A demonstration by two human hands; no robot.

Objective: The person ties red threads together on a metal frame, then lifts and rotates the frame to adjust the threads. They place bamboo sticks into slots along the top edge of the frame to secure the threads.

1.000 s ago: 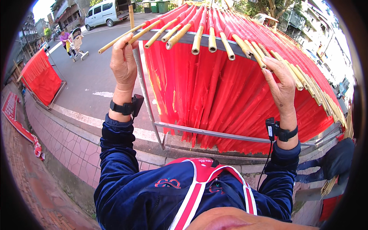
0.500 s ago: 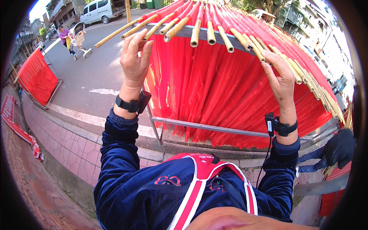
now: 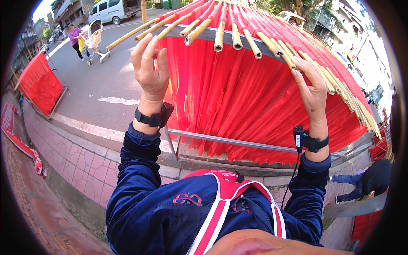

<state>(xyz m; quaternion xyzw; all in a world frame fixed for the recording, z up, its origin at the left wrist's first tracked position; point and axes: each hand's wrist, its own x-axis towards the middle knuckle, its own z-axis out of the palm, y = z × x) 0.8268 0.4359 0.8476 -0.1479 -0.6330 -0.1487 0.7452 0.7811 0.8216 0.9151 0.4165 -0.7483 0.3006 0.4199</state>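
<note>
And here's the right hand (image 3: pixel 312 87), high at two o'clock, fingers above and thumb below, pinching the tip of a pole (image 3: pixel 288 59). Over at half past ten, the left hand (image 3: pixel 151 70) is up too, fingers bent, thumb apart, gripping nothing that shows. Its fingertips sit right by the ends of two poles; whether they actually touch is hard to call through this wide lens. Both wrists wear black bands (image 3: pixel 315 143), and dark blue sleeves (image 3: pixel 138 159) run down towards five and seven o'clock.

Out from the hands, a whole row of poles (image 3: pixel 219 38) fans from eleven o'clock across twelve and round to three, bare ends pointing this way, side by side on the rack (image 3: pixel 229 140). Red cloth (image 3: pixel 221 93) wraps them and drops in long folds behind the grey lower bar, its ragged hem near the kerb.

Wider still! A smaller red stand (image 3: pixel 42 87) is between nine and ten, beside the road (image 3: pixel 97 76). At ten, a person in purple (image 3: pixel 75 38) with a pale stroller (image 3: pixel 95 40); at eleven, a light van (image 3: pixel 112 10). A co-worker in dark clothes (image 3: pixel 376 178) bends low between three and four, and pink paving (image 3: pixel 80 163) fills half past eight.
</note>
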